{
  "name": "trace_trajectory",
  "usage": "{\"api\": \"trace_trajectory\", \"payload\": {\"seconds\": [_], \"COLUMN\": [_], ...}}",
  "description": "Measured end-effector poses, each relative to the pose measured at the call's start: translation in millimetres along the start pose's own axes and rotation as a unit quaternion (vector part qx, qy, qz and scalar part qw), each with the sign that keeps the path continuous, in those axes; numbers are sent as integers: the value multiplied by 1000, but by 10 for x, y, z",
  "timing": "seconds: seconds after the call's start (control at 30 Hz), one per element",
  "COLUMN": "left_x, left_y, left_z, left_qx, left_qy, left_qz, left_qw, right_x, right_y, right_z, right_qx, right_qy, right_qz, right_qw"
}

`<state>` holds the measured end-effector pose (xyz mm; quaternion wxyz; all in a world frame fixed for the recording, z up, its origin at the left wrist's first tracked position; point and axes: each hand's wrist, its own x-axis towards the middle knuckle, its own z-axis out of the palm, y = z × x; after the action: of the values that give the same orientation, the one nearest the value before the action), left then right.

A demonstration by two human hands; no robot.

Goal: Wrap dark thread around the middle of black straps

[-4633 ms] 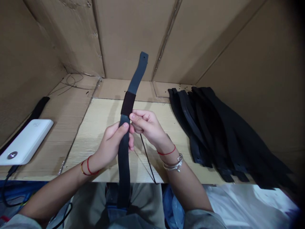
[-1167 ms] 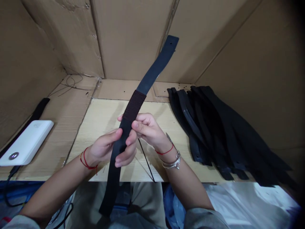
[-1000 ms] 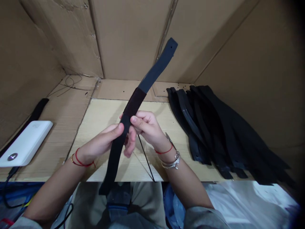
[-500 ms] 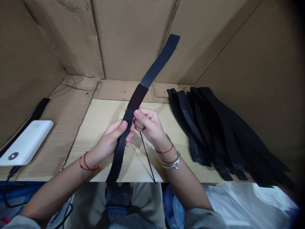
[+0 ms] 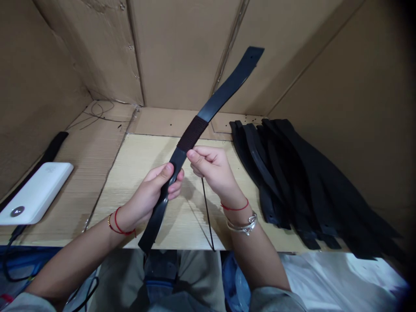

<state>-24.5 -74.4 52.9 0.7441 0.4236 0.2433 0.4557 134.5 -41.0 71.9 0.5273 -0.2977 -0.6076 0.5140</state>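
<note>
A long, curved black strip (image 5: 227, 93), flat with a small hole near its far end, slants up over the board. Dark brown cord is wound in tight turns into a wrap (image 5: 192, 133) round its middle. My left hand (image 5: 159, 182) grips the strip below the wrap, thumb on top. Just right of the wrap's lower end, my right hand (image 5: 211, 167) is closed in a pinch. From under it a dark cord (image 5: 207, 212) runs down to the board's front edge. The part of the cord between the fingers is hidden.
Several black strips (image 5: 292, 173) lie piled at the right. A white power bank (image 5: 39, 190) with a cable sits at the left, beside another black strip (image 5: 55, 147). Loose thread (image 5: 99, 112) lies in the back left corner. Cardboard walls (image 5: 182, 52) enclose the board (image 5: 126, 173).
The strip has tilted further right, its far end swinging rightward. My right hand has shifted slightly right with the cord. The left hand keeps its hold.
</note>
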Motion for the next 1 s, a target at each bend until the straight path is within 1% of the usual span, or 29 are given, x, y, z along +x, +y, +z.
{"api": "trace_trajectory", "payload": {"seconds": [0.07,0.13,0.23,0.3,0.4,0.53,0.7,0.77,0.93,1.0], "left_x": [10,13,-1,-14,-19,-7,-45,-59,-32,-24], "left_y": [2,-1,-3,3,23,42,-13,-51,-100,-96], "left_z": [1,2,1,-7,-30,-54,-57,-66,-82,-69], "left_qx": [3,4,-2,-15,-45,-89,-162,-182,-201,-163], "left_qy": [17,26,24,12,-28,-93,-159,-176,-208,-211], "left_qz": [2,11,16,6,-15,-41,-76,-95,-162,-164], "left_qw": [1000,1000,1000,1000,998,991,971,963,944,950], "right_x": [6,0,-20,-32,-40,-44,-88,-108,-115,-110], "right_y": [-7,-3,3,2,5,37,45,36,19,6], "right_z": [2,8,7,-3,-16,9,86,107,143,157], "right_qx": [-15,-6,47,99,162,193,197,185,162,164], "right_qy": [5,-1,-21,-44,-80,-84,-118,-114,-65,-43], "right_qz": [6,18,29,34,24,0,44,55,61,60], "right_qw": [1000,1000,998,993,983,978,972,975,983,984]}}
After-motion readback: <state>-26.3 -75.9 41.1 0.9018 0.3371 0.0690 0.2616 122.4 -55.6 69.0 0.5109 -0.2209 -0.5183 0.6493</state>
